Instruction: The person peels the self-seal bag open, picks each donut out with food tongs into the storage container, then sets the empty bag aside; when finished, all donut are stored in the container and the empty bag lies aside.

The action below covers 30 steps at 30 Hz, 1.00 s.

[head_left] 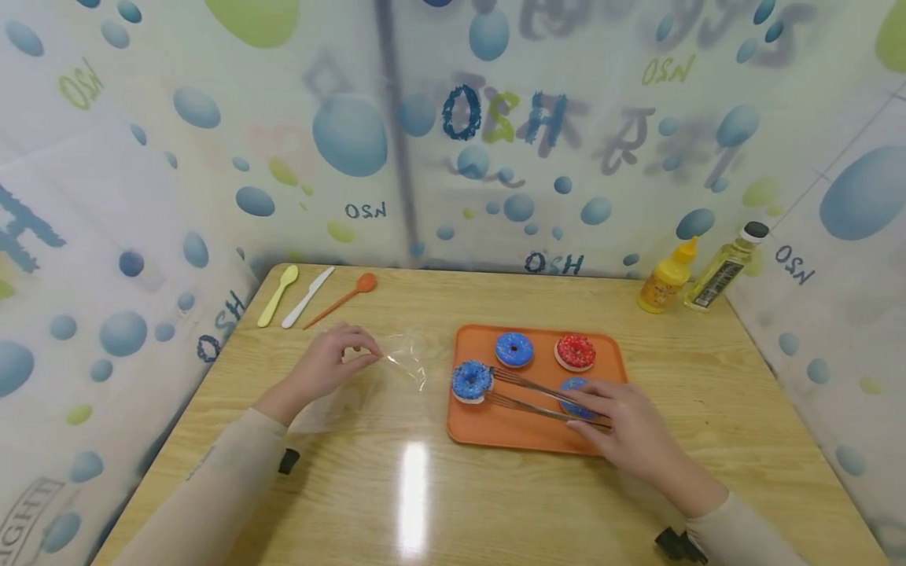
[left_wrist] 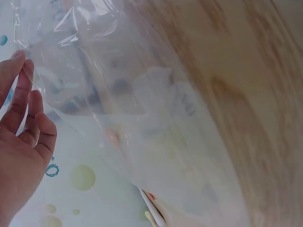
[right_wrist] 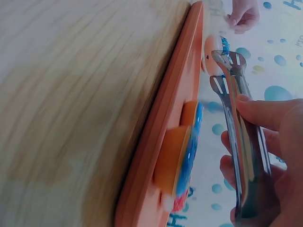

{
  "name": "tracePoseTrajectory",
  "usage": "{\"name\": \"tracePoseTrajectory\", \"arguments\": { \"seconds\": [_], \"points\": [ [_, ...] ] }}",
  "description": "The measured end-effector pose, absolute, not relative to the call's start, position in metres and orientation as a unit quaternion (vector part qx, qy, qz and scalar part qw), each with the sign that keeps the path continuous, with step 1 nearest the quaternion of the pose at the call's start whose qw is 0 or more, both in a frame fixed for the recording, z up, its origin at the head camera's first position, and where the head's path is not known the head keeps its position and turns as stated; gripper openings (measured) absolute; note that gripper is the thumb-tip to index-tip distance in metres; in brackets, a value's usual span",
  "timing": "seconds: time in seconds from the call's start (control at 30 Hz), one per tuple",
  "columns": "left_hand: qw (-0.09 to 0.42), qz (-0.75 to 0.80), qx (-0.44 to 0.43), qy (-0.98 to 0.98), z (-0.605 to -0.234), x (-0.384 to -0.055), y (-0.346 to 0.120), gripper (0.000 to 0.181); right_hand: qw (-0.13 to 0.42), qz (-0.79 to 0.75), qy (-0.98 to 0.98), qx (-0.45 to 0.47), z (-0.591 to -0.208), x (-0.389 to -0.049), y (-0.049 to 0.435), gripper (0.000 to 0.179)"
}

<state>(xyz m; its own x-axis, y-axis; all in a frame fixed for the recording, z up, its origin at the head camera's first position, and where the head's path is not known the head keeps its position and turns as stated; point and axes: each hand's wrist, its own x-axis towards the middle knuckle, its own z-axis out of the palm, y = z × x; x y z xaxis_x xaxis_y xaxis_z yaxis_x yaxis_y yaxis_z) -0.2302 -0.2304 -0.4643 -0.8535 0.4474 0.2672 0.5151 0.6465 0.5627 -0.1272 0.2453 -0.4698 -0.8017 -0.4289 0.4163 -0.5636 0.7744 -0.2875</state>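
My left hand (head_left: pixel 331 362) pinches the edge of a clear plastic bag (left_wrist: pixel 161 137) between thumb and fingertips. The bag hangs from those fingers, left of the orange tray (head_left: pixel 510 432). In my right hand (head_left: pixel 633 432) I hold metal tongs (head_left: pixel 545 411) with slotted ends, which reach leftward over the tray. Their tips are spread at the right side of a blue sprinkled donut (head_left: pixel 463 381), which overlaps the tray's left rim. A second blue donut (head_left: pixel 514 360) and a red one (head_left: pixel 576 351) sit farther back. Another blue donut (head_left: pixel 570 385) is partly hidden by the tongs and right hand.
A yellow spoon (head_left: pixel 278 297), a white knife (head_left: pixel 308 296) and an orange spoon (head_left: pixel 343 305) lie at the table's back left. A yellow squeeze bottle (head_left: pixel 661 287) and an oil bottle (head_left: pixel 720 275) stand at the back right, before a patterned curtain (head_left: pixel 439 165).
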Motion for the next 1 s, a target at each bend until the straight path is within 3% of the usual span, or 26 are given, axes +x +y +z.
{"name": "tracePoseTrajectory", "arguments": {
  "seconds": [0.23, 0.7, 1.0],
  "points": [
    [0.041, -0.318, -0.257, -0.912, -0.464, -0.23, -0.235, 0.006, 0.182, 0.17, -0.933, 0.26, -0.472, -0.115, 0.268, 0.044],
    [0.057, -0.303, -0.278, -0.91, -0.468, -0.23, -0.24, 0.01, 0.164, 0.142, -0.946, 0.242, -0.473, -0.099, 0.284, 0.046],
    [0.053, -0.292, -0.275, -0.915, -0.469, -0.227, -0.245, 0.012, 0.179, 0.204, -0.939, 0.209, -0.471, -0.098, 0.303, 0.054]
  ]
}}
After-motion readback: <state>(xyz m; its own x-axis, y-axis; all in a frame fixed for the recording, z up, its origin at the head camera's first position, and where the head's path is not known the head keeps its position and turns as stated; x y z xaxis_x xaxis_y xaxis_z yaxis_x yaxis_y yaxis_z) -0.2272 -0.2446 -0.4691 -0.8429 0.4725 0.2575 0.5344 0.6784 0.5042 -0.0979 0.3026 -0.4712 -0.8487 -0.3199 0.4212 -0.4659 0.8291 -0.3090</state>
